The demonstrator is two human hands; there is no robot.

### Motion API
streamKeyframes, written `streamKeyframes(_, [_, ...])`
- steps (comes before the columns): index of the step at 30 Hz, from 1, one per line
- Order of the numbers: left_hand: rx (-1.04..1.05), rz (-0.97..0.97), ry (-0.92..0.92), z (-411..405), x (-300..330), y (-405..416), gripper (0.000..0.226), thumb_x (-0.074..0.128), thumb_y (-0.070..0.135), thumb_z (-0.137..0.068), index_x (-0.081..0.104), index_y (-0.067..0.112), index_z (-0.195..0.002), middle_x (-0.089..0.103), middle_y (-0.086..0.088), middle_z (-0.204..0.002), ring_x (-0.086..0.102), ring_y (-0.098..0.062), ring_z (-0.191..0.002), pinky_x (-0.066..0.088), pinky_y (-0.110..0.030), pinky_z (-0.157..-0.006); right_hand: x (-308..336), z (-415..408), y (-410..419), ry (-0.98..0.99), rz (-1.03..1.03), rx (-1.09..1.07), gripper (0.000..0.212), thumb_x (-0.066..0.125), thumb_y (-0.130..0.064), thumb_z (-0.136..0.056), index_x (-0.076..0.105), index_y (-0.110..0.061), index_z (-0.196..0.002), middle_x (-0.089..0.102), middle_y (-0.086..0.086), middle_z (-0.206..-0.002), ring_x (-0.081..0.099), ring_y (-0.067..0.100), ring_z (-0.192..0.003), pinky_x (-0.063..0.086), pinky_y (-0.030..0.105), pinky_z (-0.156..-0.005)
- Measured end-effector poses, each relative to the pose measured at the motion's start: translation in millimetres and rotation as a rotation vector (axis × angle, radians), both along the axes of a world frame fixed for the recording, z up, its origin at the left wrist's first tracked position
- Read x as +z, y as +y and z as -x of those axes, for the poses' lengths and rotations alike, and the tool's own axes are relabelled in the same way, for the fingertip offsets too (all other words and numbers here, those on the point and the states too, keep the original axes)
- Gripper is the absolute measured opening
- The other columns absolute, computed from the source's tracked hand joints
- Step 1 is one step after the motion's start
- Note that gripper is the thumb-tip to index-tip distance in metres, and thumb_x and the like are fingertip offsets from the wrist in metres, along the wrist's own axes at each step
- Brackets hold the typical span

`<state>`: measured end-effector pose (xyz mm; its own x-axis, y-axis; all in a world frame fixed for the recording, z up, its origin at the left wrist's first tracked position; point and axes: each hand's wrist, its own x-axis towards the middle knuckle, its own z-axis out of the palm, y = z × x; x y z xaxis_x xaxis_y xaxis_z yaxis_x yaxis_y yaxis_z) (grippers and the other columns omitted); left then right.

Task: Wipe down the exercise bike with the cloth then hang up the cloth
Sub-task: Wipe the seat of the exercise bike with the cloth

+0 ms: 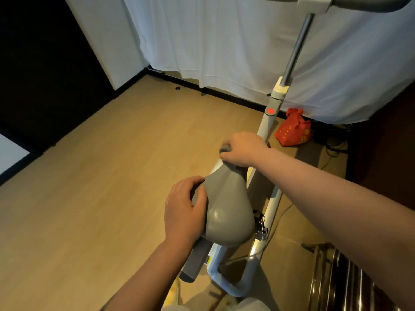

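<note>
The exercise bike's grey saddle (226,209) sits in the middle of the view on a white frame (272,207). A grey post (296,48) rises to the handlebar (336,3) at the top right. My left hand (184,212) grips the saddle's left side, fingers curled over its edge. At the saddle's narrow front tip, my right hand (243,149) holds a small grey cloth (224,149) bunched in its fingers. Most of the cloth is hidden under that hand.
A red bag (293,129) lies on the wooden floor (112,176) beside the bike's post. White curtains (224,37) hang behind. Black cables (334,144) trail at the right. A dark glossy piece of furniture (345,279) stands at the lower right.
</note>
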<state>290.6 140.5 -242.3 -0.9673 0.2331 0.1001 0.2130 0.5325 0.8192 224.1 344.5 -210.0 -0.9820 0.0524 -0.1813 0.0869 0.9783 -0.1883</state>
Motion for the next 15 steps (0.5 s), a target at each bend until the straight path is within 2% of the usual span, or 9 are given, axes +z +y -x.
streamKeyframes(3, [-0.019, 0.009, 0.017, -1.9, -3.0, -2.8, 0.021, 0.052, 0.025, -0.097, 0.062, 0.033, -0.113, 0.056, 0.025, -0.106, 0.046, 0.005, -0.105, 0.039, -0.025, -0.091, 0.7, -10.3, -21.8, -0.041, -0.018, 0.212, 0.030, 0.043, -0.047, -0.091, 0.063, -0.025, -0.097, 0.060, 0.002, -0.090, 0.055, 0.022, -0.085, 0.047, 0.035, -0.073])
streamKeyframes(5, [-0.040, 0.024, 0.016, -1.0, -1.7, -3.2, 0.021, 0.050, 0.027, -0.097, 0.062, 0.031, -0.115, 0.056, 0.022, -0.107, 0.045, 0.005, -0.105, 0.037, -0.022, -0.090, 3.0, -9.3, -18.6, -0.048, 0.034, 0.172, 0.031, 0.044, -0.050, -0.092, 0.061, -0.025, -0.095, 0.060, 0.001, -0.089, 0.057, 0.023, -0.088, 0.043, 0.034, -0.069])
streamKeyframes(8, [-0.063, 0.032, 0.035, -1.3, -3.3, -6.1, 0.026, 0.045, 0.034, -0.094, 0.060, 0.031, -0.115, 0.055, 0.024, -0.110, 0.043, 0.012, -0.105, 0.032, -0.010, -0.089, -4.2, -11.0, -23.6, 0.073, -0.015, 0.114, 0.032, 0.044, -0.049, -0.092, 0.061, -0.026, -0.106, 0.064, 0.002, -0.098, 0.057, 0.026, -0.096, 0.039, 0.034, -0.070])
streamKeyframes(10, [-0.061, 0.020, 0.045, -4.4, -6.3, -8.8, 0.029, 0.043, 0.038, -0.093, 0.057, 0.033, -0.119, 0.053, 0.025, -0.114, 0.040, 0.015, -0.110, 0.028, -0.006, -0.092, -12.1, -18.1, -36.7, 0.141, 0.058, 0.210, 0.031, 0.044, -0.048, -0.092, 0.063, -0.024, -0.101, 0.068, 0.001, -0.101, 0.059, 0.026, -0.096, 0.045, 0.038, -0.077])
streamKeyframes(12, [-0.055, -0.004, 0.045, -8.3, -10.0, -11.9, 0.038, 0.040, 0.045, -0.092, 0.055, 0.032, -0.124, 0.053, 0.019, -0.125, 0.041, 0.007, -0.119, 0.029, -0.013, -0.099, -14.6, -25.6, -39.7, 0.130, 0.180, 0.287, 0.032, 0.044, -0.048, -0.095, 0.064, -0.026, -0.105, 0.068, -0.003, -0.105, 0.060, 0.021, -0.096, 0.044, 0.038, -0.088])
streamKeyframes(15, [-0.069, 0.010, 0.035, -12.4, -15.2, -17.2, 0.048, 0.035, 0.052, -0.092, 0.051, 0.030, -0.131, 0.049, 0.011, -0.138, 0.038, -0.003, -0.129, 0.029, -0.024, -0.106, -14.0, -22.7, -30.2, 0.154, 0.182, 0.176, 0.032, 0.042, -0.048, -0.096, 0.065, -0.030, -0.108, 0.069, -0.007, -0.107, 0.059, 0.015, -0.101, 0.025, 0.038, -0.109])
